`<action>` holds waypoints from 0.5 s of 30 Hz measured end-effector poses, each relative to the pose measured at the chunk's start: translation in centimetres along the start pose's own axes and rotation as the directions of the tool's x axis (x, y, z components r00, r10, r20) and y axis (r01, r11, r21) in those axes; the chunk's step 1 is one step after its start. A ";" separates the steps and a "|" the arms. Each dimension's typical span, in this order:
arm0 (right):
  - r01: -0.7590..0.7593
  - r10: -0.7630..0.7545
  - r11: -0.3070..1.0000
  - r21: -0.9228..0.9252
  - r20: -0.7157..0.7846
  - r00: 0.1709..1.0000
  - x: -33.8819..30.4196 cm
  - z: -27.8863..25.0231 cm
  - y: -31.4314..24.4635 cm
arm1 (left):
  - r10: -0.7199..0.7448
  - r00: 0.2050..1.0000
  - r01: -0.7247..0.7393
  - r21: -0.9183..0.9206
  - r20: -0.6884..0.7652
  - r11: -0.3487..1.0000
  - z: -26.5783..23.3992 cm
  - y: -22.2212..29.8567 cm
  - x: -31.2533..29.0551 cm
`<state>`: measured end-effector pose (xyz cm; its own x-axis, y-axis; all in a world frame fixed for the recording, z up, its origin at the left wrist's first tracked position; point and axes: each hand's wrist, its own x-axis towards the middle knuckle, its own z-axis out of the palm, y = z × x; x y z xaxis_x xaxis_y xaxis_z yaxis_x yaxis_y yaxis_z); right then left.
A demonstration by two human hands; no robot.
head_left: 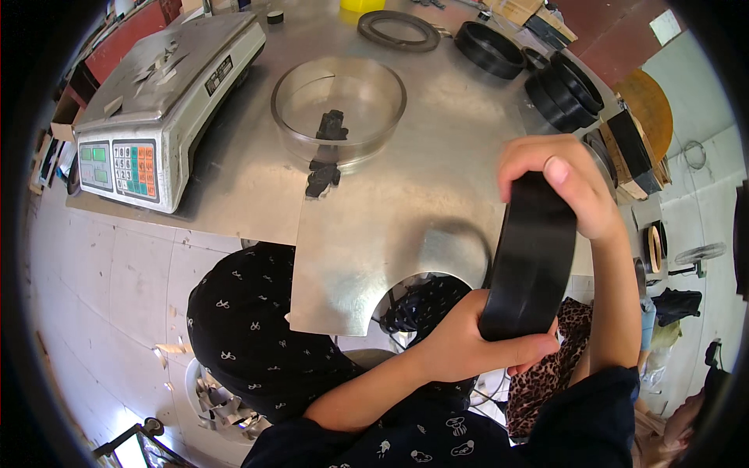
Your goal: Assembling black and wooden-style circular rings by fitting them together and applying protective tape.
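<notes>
A wide black ring [532,253], seen edge-on, is held upright at the right of the metal table [343,257]. My right hand [568,178] grips its top end, fingers bent over the rim and thumb on the near side. Around its lower end my left hand [477,342] is wrapped, thumb pointing right. A clear round ring [282,129] lies on the table further off to the left. Dark lumpy scraps [324,179] are beside and behind its near wall.
Metal scraps lie on a digital scale [175,117] at the left. Black rings [563,92] and a flat grey ring [399,31] sit at the back. The table's front edge has a curved notch. Below left stands a bin of scraps [222,405]; another person [675,433] shows at lower right.
</notes>
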<state>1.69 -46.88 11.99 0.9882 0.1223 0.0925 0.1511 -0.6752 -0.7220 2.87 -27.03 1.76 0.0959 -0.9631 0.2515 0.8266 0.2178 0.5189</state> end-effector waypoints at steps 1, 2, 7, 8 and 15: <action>0.043 -0.044 0.997 -0.063 -0.021 0.999 -0.1 -0.2 0.0 | -0.040 0.999 0.039 0.034 0.004 0.999 -0.1 0.3 0.2; 0.030 -0.035 0.997 -0.068 -0.072 0.997 -0.4 -0.1 -0.1 | -0.080 0.997 0.080 0.066 0.004 0.995 -0.1 0.6 0.3; -0.013 0.007 0.999 -0.038 -0.160 0.987 -0.7 0.8 0.3 | -0.113 0.993 0.111 0.059 0.024 0.992 -0.5 1.4 0.1; -0.015 0.011 1.000 -0.019 -0.190 0.982 -0.3 1.2 0.2 | -0.088 0.995 0.086 0.042 0.041 0.995 -0.5 1.8 -0.2; -0.219 0.185 0.974 -0.061 -0.347 0.919 -4.3 1.5 3.8 | 0.368 0.929 -0.226 0.714 -0.048 0.663 -1.2 2.0 1.5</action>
<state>-1.99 -48.89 7.80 0.9455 -0.2647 0.1898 -0.0673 -0.7289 -0.6814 5.31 -28.23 2.14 0.4199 -0.8217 0.3853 0.1303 0.4747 0.8705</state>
